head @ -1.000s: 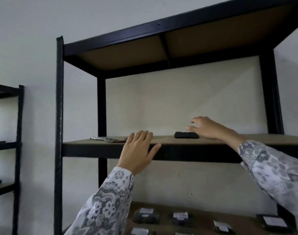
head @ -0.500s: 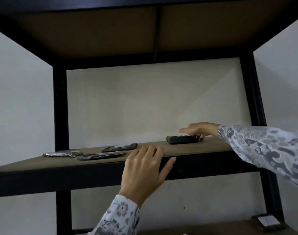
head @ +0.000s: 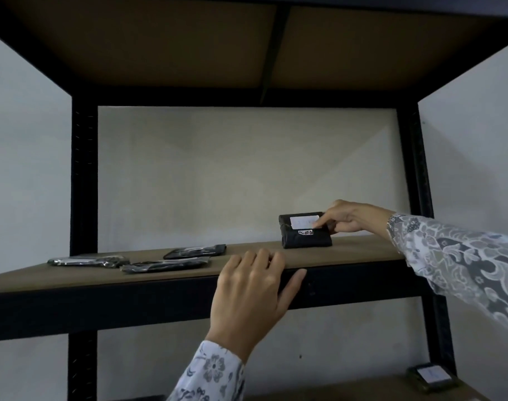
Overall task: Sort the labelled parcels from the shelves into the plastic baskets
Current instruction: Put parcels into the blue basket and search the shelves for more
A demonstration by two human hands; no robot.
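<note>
Pale bare wall shows behind a black metal rack whose brown board shelf sits high, near eye level. Toward the right of that shelf a small black parcel is tipped up on its edge so its top faces the viewer, showing 1 white label and a smaller white strip with printing too small to read. The right hand, reaching in from a patterned sleeve, pinches the parcel's upper right corner, a fingertip on the label and the other fingers curled behind. The left hand rests open over the shelf's front edge, gripping nothing. The parcel looks like a wrapped block, probably light and fairly stiff, its glossy plastic likely slippery, so a grip across both flat faces seems safest. 3 flat black packets lie to the left. Another labelled parcel sits on the shelf below.
</note>
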